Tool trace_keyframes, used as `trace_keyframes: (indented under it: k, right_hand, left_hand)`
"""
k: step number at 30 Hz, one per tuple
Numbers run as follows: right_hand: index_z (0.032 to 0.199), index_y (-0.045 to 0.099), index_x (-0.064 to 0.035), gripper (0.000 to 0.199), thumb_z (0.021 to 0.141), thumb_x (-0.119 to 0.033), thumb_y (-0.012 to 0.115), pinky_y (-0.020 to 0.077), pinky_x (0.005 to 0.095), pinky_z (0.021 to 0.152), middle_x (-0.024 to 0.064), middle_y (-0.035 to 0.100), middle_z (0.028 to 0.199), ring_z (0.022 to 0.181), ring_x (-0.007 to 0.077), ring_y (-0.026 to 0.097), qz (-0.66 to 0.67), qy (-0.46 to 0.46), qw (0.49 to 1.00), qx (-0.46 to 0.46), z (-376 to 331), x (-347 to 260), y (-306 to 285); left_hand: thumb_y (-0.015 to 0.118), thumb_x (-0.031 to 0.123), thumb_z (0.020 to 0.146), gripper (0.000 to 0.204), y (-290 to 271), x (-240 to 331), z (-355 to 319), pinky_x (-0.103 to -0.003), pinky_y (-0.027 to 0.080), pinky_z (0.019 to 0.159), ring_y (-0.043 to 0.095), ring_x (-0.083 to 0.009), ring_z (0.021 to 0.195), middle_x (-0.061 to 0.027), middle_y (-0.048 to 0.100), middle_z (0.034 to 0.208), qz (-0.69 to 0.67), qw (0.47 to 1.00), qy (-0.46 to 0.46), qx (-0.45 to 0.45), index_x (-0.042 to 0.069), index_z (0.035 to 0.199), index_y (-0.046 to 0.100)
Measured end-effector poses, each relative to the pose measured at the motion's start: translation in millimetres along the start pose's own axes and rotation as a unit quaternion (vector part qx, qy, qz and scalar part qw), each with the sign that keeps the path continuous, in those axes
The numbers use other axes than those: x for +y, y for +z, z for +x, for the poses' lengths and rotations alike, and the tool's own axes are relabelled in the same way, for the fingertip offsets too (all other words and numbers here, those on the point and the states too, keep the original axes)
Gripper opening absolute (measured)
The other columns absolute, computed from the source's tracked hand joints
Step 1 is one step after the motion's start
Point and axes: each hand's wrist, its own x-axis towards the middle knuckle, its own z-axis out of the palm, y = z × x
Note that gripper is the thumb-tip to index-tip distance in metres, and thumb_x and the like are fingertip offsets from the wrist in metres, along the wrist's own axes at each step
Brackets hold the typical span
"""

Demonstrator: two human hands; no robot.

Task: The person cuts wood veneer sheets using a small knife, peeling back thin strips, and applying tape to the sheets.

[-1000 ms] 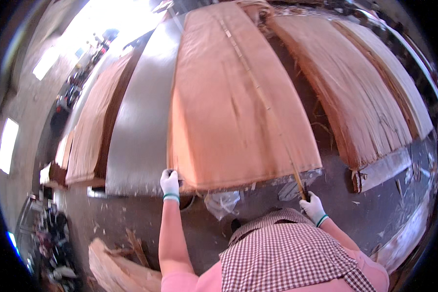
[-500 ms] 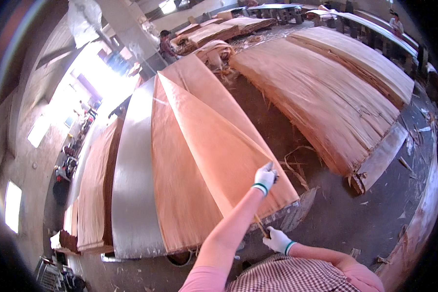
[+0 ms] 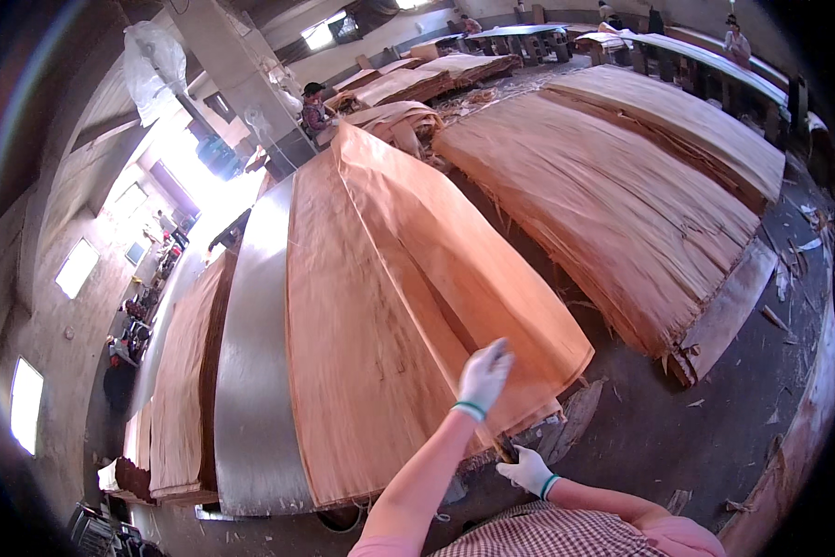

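My left hand (image 3: 485, 373), in a white glove with a green cuff band, is over a large thin sheet of orange-brown wood veneer (image 3: 455, 246). Its fingers look stretched out, though motion smears them; I see nothing between them. The sheet is bowed up and folded along its length, lying over a wide veneer stack (image 3: 348, 343). Close to the stack's near edge, my gloved right hand (image 3: 531, 472) is closed around a slim tool with a dark handle (image 3: 506, 449). The tool's far end is hard to make out.
A smooth grey metal-like surface (image 3: 261, 371) runs left of the stack, with another veneer pile (image 3: 187, 390) beyond it. To the right lies a broad, ragged-edged veneer stack (image 3: 603, 204). Scraps litter the dark floor (image 3: 654, 446). A person (image 3: 314, 110) is at the far end.
The loose sheet has swung right and billowed up, uncovering more of the stack's left part. My left hand has drawn back down and left; the right hand stays nearly in place.
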Motion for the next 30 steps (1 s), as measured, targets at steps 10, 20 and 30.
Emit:
trace_keyframes:
  k: [10,20,30]
  right_hand:
    - [0.099,0.056,-0.0041,0.02,0.083,-0.015,0.063,0.0406,0.0255,0.045,-0.0008,0.052,0.063,0.049,0.0084,0.05,0.051,-0.001,0.998,-0.03,-25.1,-61.7,-17.2]
    - [0.09,0.058,-0.0028,0.017,0.084,-0.017,0.065,0.0419,0.0235,0.055,-0.0034,0.054,0.07,0.061,0.0066,0.05,0.013,-0.077,0.997,-0.001,-76.9,-147.4,-61.4]
    - [0.097,0.057,0.0032,0.021,0.089,-0.016,0.059,0.0452,0.0235,0.056,0.0007,0.055,0.071,0.059,0.0075,0.053,-0.101,-0.247,0.963,-0.037,-65.8,-187.7,103.3]
  left_hand:
    - [0.064,0.017,0.086,0.062,-29.7,-80.2,-52.5,-0.034,0.046,0.092,0.056,-0.0222,0.106,-0.0119,0.053,0.124,-0.323,0.863,-0.341,0.184,0.0,0.138,0.036]
    - [0.054,-0.002,0.081,0.037,9.6,38.2,11.8,-0.031,0.048,0.085,0.06,-0.0185,0.095,-0.0077,0.062,0.106,-0.487,0.834,-0.158,0.207,0.001,0.118,0.052]
    - [0.056,0.001,0.081,0.025,-178.4,15.5,-33.7,-0.031,0.053,0.075,0.063,-0.019,0.083,-0.0078,0.065,0.095,-0.497,0.84,-0.097,0.193,0.002,0.107,0.059]
